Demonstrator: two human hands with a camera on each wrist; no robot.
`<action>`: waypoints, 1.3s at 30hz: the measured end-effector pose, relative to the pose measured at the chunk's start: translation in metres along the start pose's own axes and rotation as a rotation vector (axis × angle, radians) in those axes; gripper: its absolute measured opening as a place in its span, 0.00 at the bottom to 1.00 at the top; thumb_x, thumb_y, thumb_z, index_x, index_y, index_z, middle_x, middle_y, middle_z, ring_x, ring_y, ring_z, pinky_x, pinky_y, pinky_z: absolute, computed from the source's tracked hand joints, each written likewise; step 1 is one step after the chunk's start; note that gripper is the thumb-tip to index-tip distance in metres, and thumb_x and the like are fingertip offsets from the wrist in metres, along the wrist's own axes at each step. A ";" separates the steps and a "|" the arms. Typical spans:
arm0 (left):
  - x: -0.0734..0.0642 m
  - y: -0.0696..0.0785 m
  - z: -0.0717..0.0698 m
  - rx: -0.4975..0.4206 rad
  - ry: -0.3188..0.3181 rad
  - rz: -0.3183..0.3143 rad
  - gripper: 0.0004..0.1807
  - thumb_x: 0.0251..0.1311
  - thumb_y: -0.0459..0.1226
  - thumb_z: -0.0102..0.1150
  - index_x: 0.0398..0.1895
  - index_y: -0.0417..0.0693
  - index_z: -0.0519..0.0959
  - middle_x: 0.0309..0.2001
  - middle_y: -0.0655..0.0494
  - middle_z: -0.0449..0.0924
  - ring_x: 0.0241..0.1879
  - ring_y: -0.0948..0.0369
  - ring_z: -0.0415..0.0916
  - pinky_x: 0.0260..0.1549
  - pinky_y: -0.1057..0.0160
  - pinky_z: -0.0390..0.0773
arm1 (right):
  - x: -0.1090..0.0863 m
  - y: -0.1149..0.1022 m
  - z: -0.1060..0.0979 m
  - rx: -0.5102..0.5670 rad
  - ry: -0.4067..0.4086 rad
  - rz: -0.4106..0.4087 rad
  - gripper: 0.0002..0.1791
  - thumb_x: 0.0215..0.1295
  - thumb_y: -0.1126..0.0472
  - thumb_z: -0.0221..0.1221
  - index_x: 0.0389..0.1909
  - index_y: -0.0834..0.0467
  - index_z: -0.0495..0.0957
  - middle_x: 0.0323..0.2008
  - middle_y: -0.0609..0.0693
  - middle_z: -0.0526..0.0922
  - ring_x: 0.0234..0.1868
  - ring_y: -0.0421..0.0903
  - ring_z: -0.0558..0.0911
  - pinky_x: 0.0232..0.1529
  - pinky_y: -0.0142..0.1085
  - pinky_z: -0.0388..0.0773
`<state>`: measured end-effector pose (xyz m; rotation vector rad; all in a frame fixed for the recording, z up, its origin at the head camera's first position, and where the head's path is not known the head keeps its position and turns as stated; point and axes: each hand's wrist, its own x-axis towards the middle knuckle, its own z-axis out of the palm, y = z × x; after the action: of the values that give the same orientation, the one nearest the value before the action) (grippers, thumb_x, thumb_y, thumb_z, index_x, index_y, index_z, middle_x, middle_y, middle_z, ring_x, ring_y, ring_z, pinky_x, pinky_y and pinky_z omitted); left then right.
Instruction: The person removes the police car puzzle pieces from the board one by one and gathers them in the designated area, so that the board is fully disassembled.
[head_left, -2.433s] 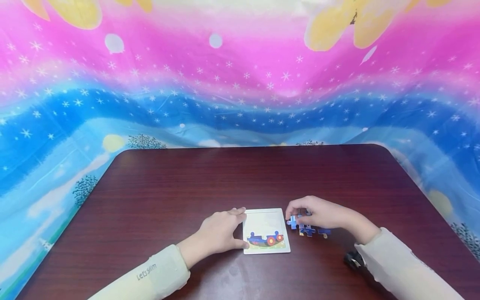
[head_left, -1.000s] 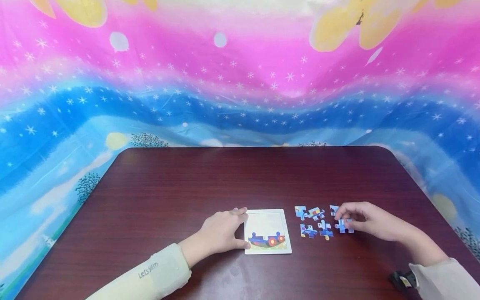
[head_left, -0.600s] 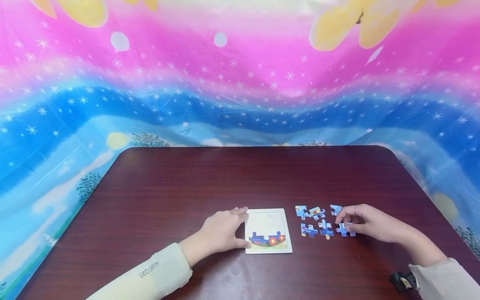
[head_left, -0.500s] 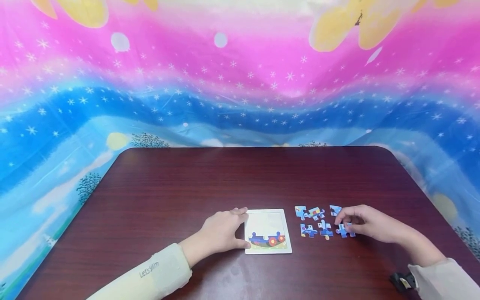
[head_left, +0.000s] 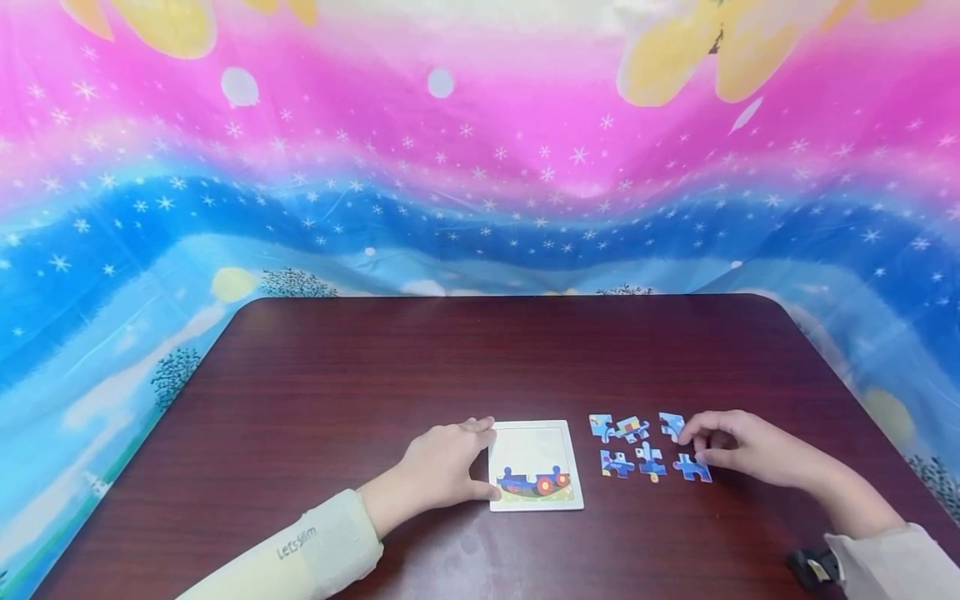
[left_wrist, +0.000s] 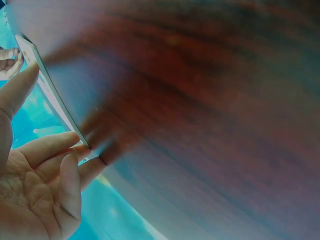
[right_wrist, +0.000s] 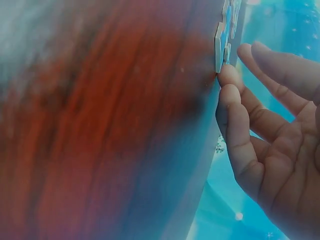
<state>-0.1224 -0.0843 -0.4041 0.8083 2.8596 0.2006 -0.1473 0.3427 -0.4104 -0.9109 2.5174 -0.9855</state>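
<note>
At the lower centre of the frame, your left grip [head_left: 431, 467] is spread against the puzzle board [head_left: 532, 446]; lower right, your right grip [head_left: 742, 450], loosely curled, thumb and fingers apart, borders six puzzle pieces [head_left: 650, 460] on the tabletop [head_left: 420, 358].

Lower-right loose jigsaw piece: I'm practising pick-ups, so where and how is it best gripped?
Probably pinch the jigsaw piece by its far and near edges, coming from the right: it looks flat, the other loose pieces lie left of it and beyond, and the right hand is at its right.
</note>
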 end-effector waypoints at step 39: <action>-0.001 0.000 0.000 0.004 0.005 0.000 0.43 0.48 0.62 0.71 0.64 0.49 0.77 0.69 0.56 0.72 0.67 0.56 0.73 0.54 0.53 0.82 | 0.114 -0.080 0.041 -0.002 -0.149 -0.053 0.09 0.67 0.63 0.61 0.47 0.56 0.82 0.32 0.41 0.80 0.34 0.36 0.76 0.38 0.31 0.79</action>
<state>-0.1220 -0.0847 -0.4037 0.8097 2.8658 0.1968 -0.1783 0.2023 -0.3892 -1.0173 2.3829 -0.8953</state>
